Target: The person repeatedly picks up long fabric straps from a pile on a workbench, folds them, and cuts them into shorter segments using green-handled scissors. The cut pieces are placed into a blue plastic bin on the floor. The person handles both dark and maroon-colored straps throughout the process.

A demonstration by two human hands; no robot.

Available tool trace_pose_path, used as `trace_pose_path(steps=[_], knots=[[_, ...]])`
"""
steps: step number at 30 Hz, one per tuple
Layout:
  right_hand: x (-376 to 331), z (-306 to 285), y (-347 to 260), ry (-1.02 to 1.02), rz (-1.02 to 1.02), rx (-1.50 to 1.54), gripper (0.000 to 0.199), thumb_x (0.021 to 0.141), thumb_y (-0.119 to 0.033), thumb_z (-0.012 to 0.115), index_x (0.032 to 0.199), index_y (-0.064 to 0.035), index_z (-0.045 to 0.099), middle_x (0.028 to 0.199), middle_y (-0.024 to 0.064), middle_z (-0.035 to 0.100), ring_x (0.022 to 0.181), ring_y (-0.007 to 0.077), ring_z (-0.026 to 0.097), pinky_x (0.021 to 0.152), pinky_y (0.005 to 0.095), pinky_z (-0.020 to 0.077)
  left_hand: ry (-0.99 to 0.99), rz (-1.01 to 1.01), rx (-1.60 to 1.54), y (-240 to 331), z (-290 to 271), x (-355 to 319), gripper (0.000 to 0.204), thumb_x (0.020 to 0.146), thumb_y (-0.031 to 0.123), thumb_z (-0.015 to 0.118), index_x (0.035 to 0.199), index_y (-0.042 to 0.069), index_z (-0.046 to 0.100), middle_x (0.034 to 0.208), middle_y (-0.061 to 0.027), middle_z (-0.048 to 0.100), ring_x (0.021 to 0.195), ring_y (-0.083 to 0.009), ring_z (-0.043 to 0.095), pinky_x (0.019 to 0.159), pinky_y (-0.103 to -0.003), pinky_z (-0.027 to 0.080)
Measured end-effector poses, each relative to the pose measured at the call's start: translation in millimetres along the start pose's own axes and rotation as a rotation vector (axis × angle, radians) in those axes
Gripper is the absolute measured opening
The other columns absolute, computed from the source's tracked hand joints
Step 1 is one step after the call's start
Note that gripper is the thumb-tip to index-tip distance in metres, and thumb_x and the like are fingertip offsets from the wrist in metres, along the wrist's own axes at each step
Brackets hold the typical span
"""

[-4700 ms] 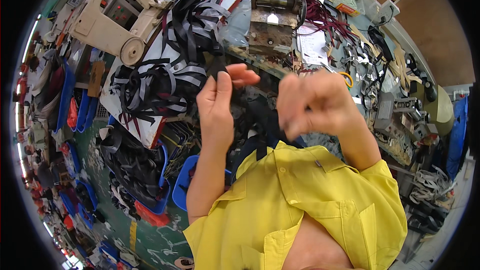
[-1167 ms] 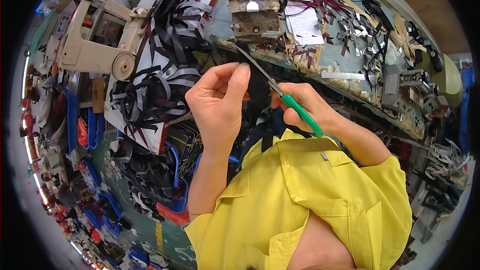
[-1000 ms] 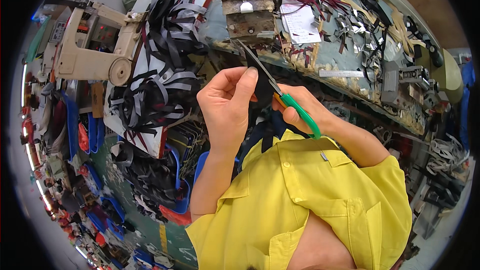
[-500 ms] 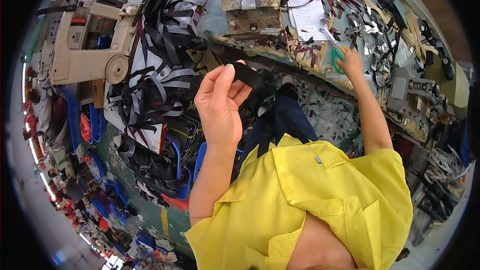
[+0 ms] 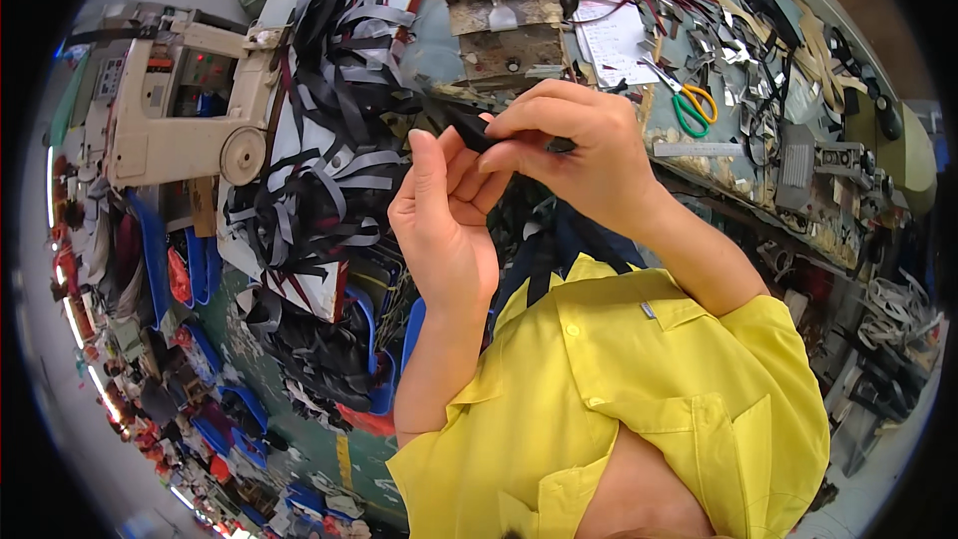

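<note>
Where the right grip [image 5: 596, 138] pinches, black strap [image 5: 470, 129] is hidden — partly.

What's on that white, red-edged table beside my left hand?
A tangled heap of flat black and grey strips lies on the white, red-edged table. The tabletop beneath it is covered, so anything under the heap can't be seen.
</note>
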State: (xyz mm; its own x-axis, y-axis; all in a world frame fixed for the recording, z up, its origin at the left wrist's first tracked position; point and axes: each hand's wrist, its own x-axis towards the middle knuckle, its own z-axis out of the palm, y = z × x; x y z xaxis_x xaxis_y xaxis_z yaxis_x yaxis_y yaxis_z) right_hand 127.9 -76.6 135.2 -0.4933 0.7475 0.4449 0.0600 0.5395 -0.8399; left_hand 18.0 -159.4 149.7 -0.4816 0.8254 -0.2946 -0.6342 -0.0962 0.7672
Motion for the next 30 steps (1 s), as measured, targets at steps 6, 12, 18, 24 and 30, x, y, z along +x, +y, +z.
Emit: trace_pose_path(steps=[6, 12, 18, 24, 30], knots=[[6, 15, -9, -0.141, 0.213, 0.241, 0.019, 0.071, -0.008, 0.076, 0.084, 0.0008, 0.066, 0.077, 0.0061, 0.063, 0.067, 0.0107, 0.063, 0.059, 0.021, 0.0503, -0.01, 0.037, 0.034, 13, -25, -7, 0.044, 0.091, 0.035, 0.054, 0.104, -0.006, 0.057, 0.095, -0.0105, 0.063, 0.084, -0.0177, 0.064, 0.076, -0.03, 0.054], [10, 30, -17, -0.084, 0.209, 0.233, 0.02, 0.071, -0.011, 0.077, 0.082, 0.0013, 0.065, 0.074, 0.0077, 0.063, 0.063, 0.0125, 0.064, 0.057, 0.0226, 0.0505, -0.009, 0.093, 0.053, 20, -30, -9, 0.048, 0.092, 0.036, 0.052, 0.109, -0.009, 0.055, 0.101, -0.0139, 0.062, 0.088, -0.019, 0.064, 0.08, -0.031, 0.053], [10, 37, -20, -0.008, -0.036, 0.04, 0.023, 0.067, -0.01, 0.078, 0.084, 0.0003, 0.064, 0.073, 0.008, 0.062, 0.06, 0.0163, 0.064, 0.054, 0.0243, 0.0513, -0.041, 0.122, -0.003, 24, -29, -8, 0.056, 0.094, 0.041, 0.045, 0.112, -0.012, 0.053, 0.104, -0.0162, 0.062, 0.093, -0.0194, 0.063, 0.083, -0.03, 0.051], [11, 38, -19, -0.044, 0.004, 0.094, 0.021, 0.067, -0.01, 0.078, 0.082, -0.0018, 0.066, 0.071, 0.007, 0.062, 0.059, 0.0158, 0.063, 0.052, 0.0243, 0.0494, 0.024, 0.085, 0.015, 27, -31, -9, 0.051, 0.092, 0.043, 0.048, 0.103, -0.007, 0.055, 0.097, -0.0137, 0.063, 0.088, -0.0194, 0.063, 0.08, -0.031, 0.053], [11, 36, -23, -0.078, 0.039, 0.091, 0.013, 0.075, -0.007, 0.072, 0.084, -0.0004, 0.065, 0.071, 0.0061, 0.062, 0.063, 0.0143, 0.063, 0.056, 0.0239, 0.0492, 0.029, 0.101, 0.11, 18, -43, -4, 0.029, 0.091, 0.029, 0.054, 0.096, 0.001, 0.057, 0.087, -0.0077, 0.064, 0.079, -0.0164, 0.063, 0.073, -0.03, 0.053]])
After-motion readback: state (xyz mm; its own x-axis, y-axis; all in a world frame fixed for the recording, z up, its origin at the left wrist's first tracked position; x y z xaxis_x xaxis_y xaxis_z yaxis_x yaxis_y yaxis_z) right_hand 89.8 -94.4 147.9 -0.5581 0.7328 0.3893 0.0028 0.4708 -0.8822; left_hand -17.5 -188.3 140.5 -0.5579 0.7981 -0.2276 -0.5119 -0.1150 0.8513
